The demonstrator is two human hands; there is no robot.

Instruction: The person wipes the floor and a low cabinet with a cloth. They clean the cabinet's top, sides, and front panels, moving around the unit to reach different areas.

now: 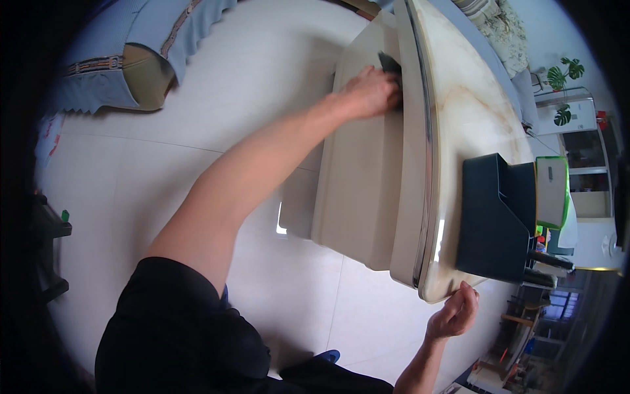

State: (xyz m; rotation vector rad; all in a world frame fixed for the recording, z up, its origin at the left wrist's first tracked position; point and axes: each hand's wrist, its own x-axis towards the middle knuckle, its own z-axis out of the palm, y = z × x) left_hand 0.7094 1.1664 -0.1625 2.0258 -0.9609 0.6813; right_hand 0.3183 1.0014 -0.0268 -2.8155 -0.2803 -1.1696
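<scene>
My left hand (pixel 376 93) is closed on a dark cloth (pixel 390 63) and presses it to the cream side panel of a coffee table, just under the edge of the top. The hand and cloth are slightly blurred, and part of the cloth is hidden behind my fingers. By the rounded corner of the marble-look table top (pixel 445 128), my right hand (pixel 455 310) has loosely curled fingers. Nothing shows in it, and whether its fingertips touch the corner I cannot tell. A dark blue-green box organizer (pixel 485 216) stands on the top near that hand.
Beside the organizer is a white box with a green rim (pixel 551 192). A seat with a light blue cover (pixel 147 44) stands across the tiled floor (pixel 162 172) at the upper left. A dark stand (pixel 54 229) is at the left edge. A plant (pixel 558 79) appears at the upper right.
</scene>
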